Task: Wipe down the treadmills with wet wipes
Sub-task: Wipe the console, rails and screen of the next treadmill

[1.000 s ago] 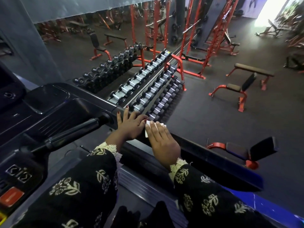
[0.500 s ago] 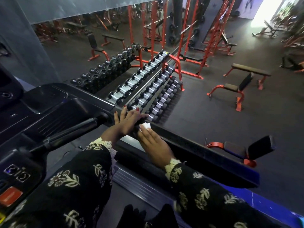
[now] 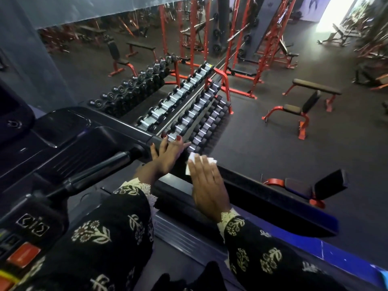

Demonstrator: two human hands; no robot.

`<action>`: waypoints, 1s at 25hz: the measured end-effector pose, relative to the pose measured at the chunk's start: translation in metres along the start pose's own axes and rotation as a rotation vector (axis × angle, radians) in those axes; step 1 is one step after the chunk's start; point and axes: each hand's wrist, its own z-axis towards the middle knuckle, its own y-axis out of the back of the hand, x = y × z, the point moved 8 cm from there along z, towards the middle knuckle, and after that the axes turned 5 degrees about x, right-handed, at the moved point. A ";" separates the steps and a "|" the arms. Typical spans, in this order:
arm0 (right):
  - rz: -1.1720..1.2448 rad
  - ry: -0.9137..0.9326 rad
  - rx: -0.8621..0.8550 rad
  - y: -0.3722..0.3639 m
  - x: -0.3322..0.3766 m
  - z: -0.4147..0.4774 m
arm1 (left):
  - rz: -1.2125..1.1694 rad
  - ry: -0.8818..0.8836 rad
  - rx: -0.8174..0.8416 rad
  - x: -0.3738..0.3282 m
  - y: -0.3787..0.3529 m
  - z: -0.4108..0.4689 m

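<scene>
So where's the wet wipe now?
Head view, just right of centre: the wet wipe lies on the treadmill's side rail under the right hand, beside the left hand.

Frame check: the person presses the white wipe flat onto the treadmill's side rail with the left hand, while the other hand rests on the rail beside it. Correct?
Not quite. The right hand presses the white wipe flat onto the treadmill's side rail. The left hand is the one that rests on the rail beside it, with no wipe. The head view shows this.

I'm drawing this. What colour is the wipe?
The wipe is white, clearest in the head view.
</scene>
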 end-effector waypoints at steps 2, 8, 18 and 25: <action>-0.245 0.246 -0.024 -0.012 0.018 0.003 | 0.022 -0.005 0.016 -0.002 0.001 -0.002; -0.735 0.596 0.052 -0.048 -0.011 -0.067 | 0.177 -0.027 0.043 -0.010 0.001 -0.011; -0.783 0.716 0.076 -0.065 -0.010 -0.075 | 0.326 -0.021 0.044 -0.007 0.001 -0.008; -0.601 0.491 0.024 -0.027 -0.025 -0.066 | 0.495 0.050 0.011 -0.020 -0.016 -0.013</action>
